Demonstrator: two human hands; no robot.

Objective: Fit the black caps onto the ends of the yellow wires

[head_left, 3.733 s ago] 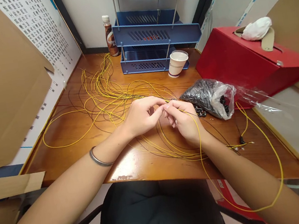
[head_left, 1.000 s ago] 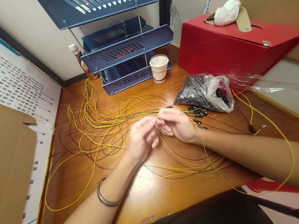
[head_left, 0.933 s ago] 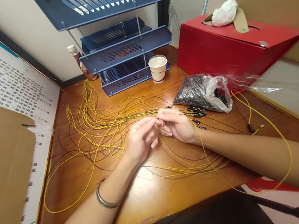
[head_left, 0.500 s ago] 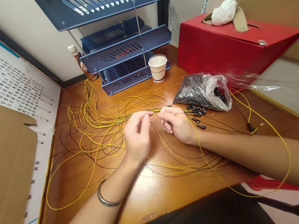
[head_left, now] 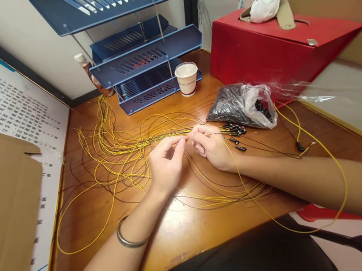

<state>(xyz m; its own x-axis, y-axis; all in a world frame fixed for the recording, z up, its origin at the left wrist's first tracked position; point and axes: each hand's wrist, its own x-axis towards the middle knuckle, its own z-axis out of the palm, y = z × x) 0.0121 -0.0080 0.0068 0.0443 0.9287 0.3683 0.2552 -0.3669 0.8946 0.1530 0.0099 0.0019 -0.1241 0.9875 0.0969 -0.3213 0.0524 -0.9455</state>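
Head view: a wooden desk (head_left: 182, 238) set in a corner. Both hands meet at mid-desk. The left hand (head_left: 165, 167) pinches a thin yellow wire (head_left: 119, 151) between thumb and forefinger; the right hand (head_left: 211, 147) is closed narrowly on the same strand. The wire appears light, limp and prone to tangling, best held near its end. Loose wires sprawl around; black clips (head_left: 237, 136) lie just beside the right hand, a plastic bag (head_left: 241, 107), paper cup (head_left: 186, 78), blue trays (head_left: 146, 59) and red box (head_left: 273, 50) stand behind
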